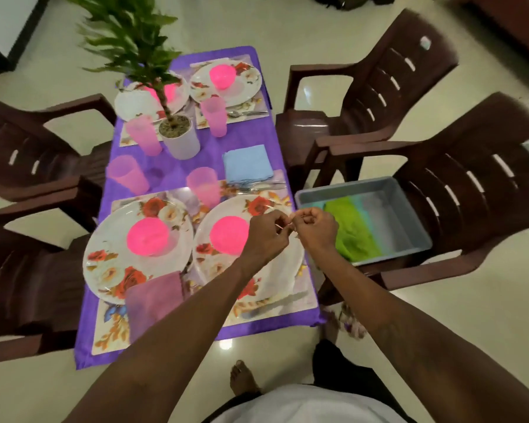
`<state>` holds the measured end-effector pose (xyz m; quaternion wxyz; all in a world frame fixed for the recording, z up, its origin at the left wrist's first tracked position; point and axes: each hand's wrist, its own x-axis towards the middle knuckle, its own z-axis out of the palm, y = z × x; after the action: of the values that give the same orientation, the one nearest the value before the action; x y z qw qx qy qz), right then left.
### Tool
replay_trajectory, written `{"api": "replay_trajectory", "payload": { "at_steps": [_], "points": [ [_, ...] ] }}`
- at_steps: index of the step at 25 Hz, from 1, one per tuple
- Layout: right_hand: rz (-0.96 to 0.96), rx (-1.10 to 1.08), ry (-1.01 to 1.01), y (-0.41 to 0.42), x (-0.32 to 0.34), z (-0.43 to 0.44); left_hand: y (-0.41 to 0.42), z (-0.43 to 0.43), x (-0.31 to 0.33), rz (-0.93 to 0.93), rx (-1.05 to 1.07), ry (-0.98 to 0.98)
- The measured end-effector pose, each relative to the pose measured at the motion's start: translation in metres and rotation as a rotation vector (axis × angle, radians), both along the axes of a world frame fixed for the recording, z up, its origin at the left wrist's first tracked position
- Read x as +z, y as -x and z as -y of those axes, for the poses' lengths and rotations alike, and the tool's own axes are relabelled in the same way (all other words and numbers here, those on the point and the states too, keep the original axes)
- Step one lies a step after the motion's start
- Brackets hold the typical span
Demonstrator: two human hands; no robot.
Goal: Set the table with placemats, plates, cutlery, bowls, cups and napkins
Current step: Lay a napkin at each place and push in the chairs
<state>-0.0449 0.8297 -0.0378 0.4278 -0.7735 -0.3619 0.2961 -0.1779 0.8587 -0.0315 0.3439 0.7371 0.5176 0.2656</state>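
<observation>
My left hand (268,235) and my right hand (315,228) meet above the near right floral plate (257,209), and both pinch a thin pale loop, perhaps a rubber band (284,225). A pink bowl (229,235) sits on that plate. Left of it, another floral plate (113,254) holds a pink bowl (148,236), with a mauve napkin (155,297) over its near edge. A blue napkin (247,163) lies over cutlery (263,186). Pink cups (203,186) (129,174) stand behind the plates. Two more set places are at the far end.
A grey bin (409,209) holding green cloth (353,230) sits on the brown chair (471,184) at right. A potted plant (180,138) stands mid-table on the purple cloth (171,169). Brown chairs surround the table. My bare foot (243,378) is on the tiled floor.
</observation>
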Motion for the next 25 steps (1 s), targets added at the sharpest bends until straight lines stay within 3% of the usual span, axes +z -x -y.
{"api": "replay_trajectory", "payload": {
  "at_steps": [8, 14, 18, 21, 25],
  "points": [
    [-0.030, -0.024, 0.301, -0.165, -0.088, -0.027, -0.171, -0.042, -0.088, -0.237, 0.086, 0.314],
    [0.045, 0.087, 0.517, -0.214, -0.218, -0.040, -0.212, -0.058, -0.200, -0.376, 0.166, 0.559],
    [0.232, 0.284, 0.658, -0.218, -0.287, -0.044, -0.221, -0.059, -0.258, -0.442, 0.192, 0.753],
    [0.357, 0.393, 0.715, -0.211, -0.305, -0.050, -0.228, -0.062, -0.280, -0.385, 0.235, 0.817],
    [0.187, 0.198, 0.662, -0.210, -0.277, -0.051, -0.225, -0.060, -0.278, -0.343, 0.342, 0.837]
  ]
}}
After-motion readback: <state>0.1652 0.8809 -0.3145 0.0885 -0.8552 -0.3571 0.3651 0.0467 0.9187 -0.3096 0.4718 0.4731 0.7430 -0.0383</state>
